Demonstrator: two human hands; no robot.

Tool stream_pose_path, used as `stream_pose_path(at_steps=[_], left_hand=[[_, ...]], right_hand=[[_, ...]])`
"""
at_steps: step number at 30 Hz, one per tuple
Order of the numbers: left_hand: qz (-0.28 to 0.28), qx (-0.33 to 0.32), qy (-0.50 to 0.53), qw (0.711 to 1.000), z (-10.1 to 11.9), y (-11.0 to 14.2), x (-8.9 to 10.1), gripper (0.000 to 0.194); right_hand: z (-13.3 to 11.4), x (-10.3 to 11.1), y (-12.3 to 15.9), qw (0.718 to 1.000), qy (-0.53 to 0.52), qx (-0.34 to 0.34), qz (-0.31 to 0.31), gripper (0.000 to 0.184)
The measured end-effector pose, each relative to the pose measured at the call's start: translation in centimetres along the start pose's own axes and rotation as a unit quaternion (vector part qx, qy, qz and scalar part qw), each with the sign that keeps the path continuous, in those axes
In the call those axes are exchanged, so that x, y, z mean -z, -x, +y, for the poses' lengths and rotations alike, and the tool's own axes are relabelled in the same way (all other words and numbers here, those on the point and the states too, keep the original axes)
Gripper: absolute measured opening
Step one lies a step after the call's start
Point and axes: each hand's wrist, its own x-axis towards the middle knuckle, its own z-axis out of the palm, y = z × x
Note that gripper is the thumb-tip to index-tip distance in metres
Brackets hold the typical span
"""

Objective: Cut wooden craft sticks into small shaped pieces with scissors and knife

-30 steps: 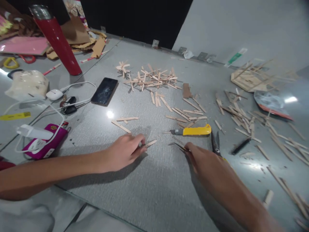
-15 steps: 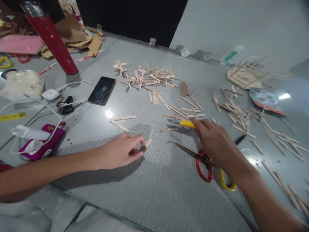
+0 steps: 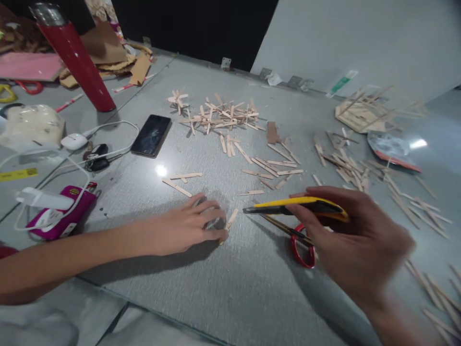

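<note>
In the head view, my right hand (image 3: 360, 240) grips a yellow and black utility knife (image 3: 302, 207), its tip pointing left. Below the knife lies a pair of scissors with a red handle loop (image 3: 302, 246), partly covered by that hand. My left hand (image 3: 194, 223) is on the grey table, fingers curved and apart. Its fingertips are at a short piece of craft stick (image 3: 232, 218) on the tabletop, touching or almost touching it. A few more craft sticks (image 3: 178, 187) lie just beyond the left hand.
Crossed sticks (image 3: 223, 115) form a heap farther back, with loose sticks (image 3: 349, 166) at right. A stick frame (image 3: 360, 115) stands at the back right. At left are a phone (image 3: 151, 135), a red bottle (image 3: 77, 67), a purple device (image 3: 61, 211) and white cables.
My right hand has brought the knife nearer and turned it toward the left hand. My left hand's pinch has loosened; its fingers are now spread by the stick piece on the table.
</note>
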Motion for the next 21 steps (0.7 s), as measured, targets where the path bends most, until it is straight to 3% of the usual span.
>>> stream_pose_path(at_steps=[2,5,10,13,16,18,21], left_hand=[[-0.004,-0.011,-0.008,1.0,0.2,0.0,-0.8,0.069],[0.024,-0.015,-0.004,1.0,0.3,0.0,-1.8,0.063],[0.076,-0.017,-0.036,0.996,0.7,-0.2,-2.2,0.046],[0.077,-0.019,-0.044,0.996,0.7,-0.4,-2.3,0.042],[0.089,-0.01,-0.019,0.996,0.6,-0.3,-2.7,0.042],[0.095,-0.011,-0.005,0.995,0.5,-0.2,-2.9,0.041],[0.082,-0.019,-0.003,0.996,0.8,-0.1,-2.7,0.04]], right_hand=[[0.0,-1.0,0.3,0.999,-0.031,-0.016,0.012,0.036],[0.3,-2.4,0.4,0.991,-0.123,-0.048,0.007,0.044],[1.4,-4.1,0.5,0.979,-0.194,-0.064,0.011,0.037],[2.1,-4.6,0.7,0.986,-0.141,-0.027,-0.084,0.017],[2.5,-4.2,0.8,0.976,-0.066,0.037,-0.206,0.02],[2.5,-3.7,0.8,0.967,-0.032,0.068,-0.245,0.021],[2.4,-3.1,1.1,0.954,-0.059,0.029,-0.294,0.028]])
